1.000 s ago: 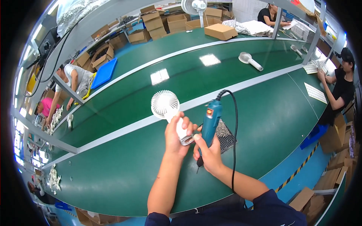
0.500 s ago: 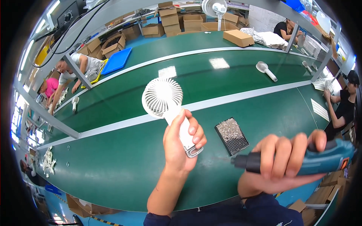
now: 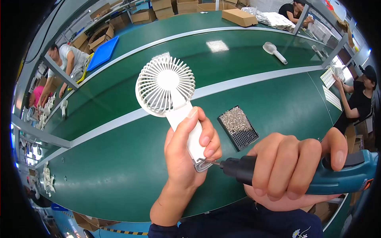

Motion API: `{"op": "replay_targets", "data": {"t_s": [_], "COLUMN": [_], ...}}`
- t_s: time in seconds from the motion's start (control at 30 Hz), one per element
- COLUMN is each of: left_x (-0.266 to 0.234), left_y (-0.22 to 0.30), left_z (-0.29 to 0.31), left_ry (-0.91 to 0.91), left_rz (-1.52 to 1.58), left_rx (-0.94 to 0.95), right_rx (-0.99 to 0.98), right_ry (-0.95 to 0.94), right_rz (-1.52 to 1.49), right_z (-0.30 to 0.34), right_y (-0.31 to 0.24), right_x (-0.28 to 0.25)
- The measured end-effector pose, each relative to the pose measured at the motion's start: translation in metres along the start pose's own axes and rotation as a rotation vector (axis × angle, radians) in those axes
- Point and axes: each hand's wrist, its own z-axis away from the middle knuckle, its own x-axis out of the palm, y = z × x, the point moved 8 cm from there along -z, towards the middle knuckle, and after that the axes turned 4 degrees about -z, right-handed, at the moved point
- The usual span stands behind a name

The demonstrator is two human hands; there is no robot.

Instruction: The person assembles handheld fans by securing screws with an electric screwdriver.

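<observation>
My left hand (image 3: 183, 148) is closed round the handle of a white handheld fan (image 3: 166, 85), its round slatted head tilted up and away. A grey loop (image 3: 203, 166) sits at the handle's lower end. In my right hand (image 3: 287, 166) is a teal and black electric screwdriver (image 3: 337, 180), pointing left. Its thin bit reaches the bottom of the fan's handle beside the loop; whether a screw sits at the tip is too small to tell. Just beyond my hands, a black tray (image 3: 249, 139) filled with small metal screws (image 3: 237, 120) lies on the green bench (image 3: 115, 174).
Another white fan (image 3: 274, 51) lies on the green belt (image 3: 238, 65) beyond a pale rail (image 3: 234, 85). A blue tray (image 3: 103, 53) and an open-topped cardboard box (image 3: 239, 17) stand farther off. Co-workers sit left and right; one at right holds a white sheet (image 3: 328, 78).
The screwdriver has moved left, bringing its bit to the fan's lower end. The fan appears slightly closer and turned a little. The whole view has shifted downward.
</observation>
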Motion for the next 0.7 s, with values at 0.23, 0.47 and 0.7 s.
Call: {"op": "replay_targets", "data": {"t_s": [0.23, 0.47, 0.7], "left_x": [-0.007, -0.008, -0.009], "left_y": [-0.002, 0.001, 0.002], "left_z": [-0.001, 0.0, -0.001], "left_ry": [0.004, 0.004, 0.045], "left_rz": [0.054, 0.045, 0.014], "left_rx": [-0.015, -0.008, 0.004], "right_rx": [0.072, 0.045, 0.082], "right_ry": [0.034, 0.027, 0.048], "right_rz": [0.023, 0.054, 0.129], "right_z": [0.002, 0.005, 0.004], "right_y": [0.008, 0.008, 0.008], "right_x": [0.002, 0.002, 0.006]}}
